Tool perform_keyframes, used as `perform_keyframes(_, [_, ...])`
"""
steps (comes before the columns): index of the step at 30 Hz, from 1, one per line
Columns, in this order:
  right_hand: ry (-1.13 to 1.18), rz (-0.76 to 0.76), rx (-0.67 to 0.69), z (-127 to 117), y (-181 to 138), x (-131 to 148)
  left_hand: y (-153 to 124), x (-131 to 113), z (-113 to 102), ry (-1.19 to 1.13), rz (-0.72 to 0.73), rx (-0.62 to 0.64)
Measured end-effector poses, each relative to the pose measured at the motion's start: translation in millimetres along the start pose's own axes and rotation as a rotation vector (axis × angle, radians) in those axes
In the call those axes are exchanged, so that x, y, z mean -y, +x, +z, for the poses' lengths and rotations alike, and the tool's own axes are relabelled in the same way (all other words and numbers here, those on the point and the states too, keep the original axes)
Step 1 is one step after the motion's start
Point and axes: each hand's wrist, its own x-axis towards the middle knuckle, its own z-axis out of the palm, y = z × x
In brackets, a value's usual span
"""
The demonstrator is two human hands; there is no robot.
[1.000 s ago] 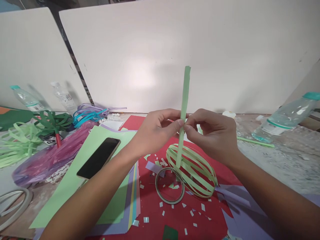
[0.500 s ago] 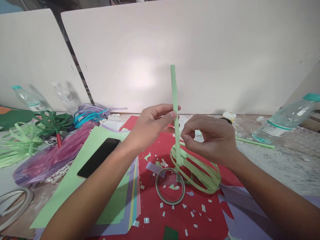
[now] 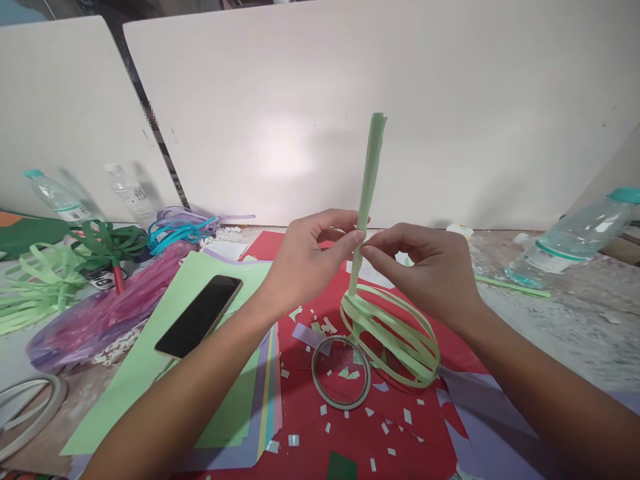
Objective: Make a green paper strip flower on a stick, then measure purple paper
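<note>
My left hand (image 3: 325,253) pinches a light green rolled paper tube (image 3: 371,173) between thumb and fingers, holding it nearly upright and leaning slightly right. My right hand (image 3: 420,263) is closed in a pinch, its fingertips against the tube's right edge just below the left thumb; anything small between them is hidden. At the tube's lower end lies a bundle of looped green paper strips (image 3: 400,340); I cannot tell whether the two are joined. In front, a roll of clear tape (image 3: 316,380) rests flat on red paper (image 3: 300,427) among several small paper scraps.
Left of the red paper, a phone (image 3: 200,317) lies on stacked coloured sheets (image 3: 225,413). Farther left are a pink plastic bag (image 3: 100,320), cut-strip bundles (image 3: 113,243) and bottles (image 3: 60,197). Another bottle (image 3: 565,243) leans at right. White panels (image 3: 425,100) close off the back.
The tube has risen, turned and tipped to the right. My right hand has moved slightly left and up, bringing its pinched fingertips to the tube. The left hand has barely shifted.
</note>
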Motion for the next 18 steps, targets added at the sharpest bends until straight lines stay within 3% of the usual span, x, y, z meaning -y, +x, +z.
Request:
perform_keyframes(8, [0.031, 0.003, 0.071, -1.2, 1.8, -0.1, -0.1, 0.1, -1.1, -0.036, -0.058, 0.066])
perform_keyframes(12, [0.047, -0.035, 0.095, 0.2, 1.6, -4.9, 0.6, 1.4, -4.1, -0.160, -0.158, 0.145])
perform_keyframes(18, [0.029, -0.102, 0.118, 2.0, -1.9, -6.3, 2.4, 7.8, -4.2, -0.312, -0.225, 0.162])
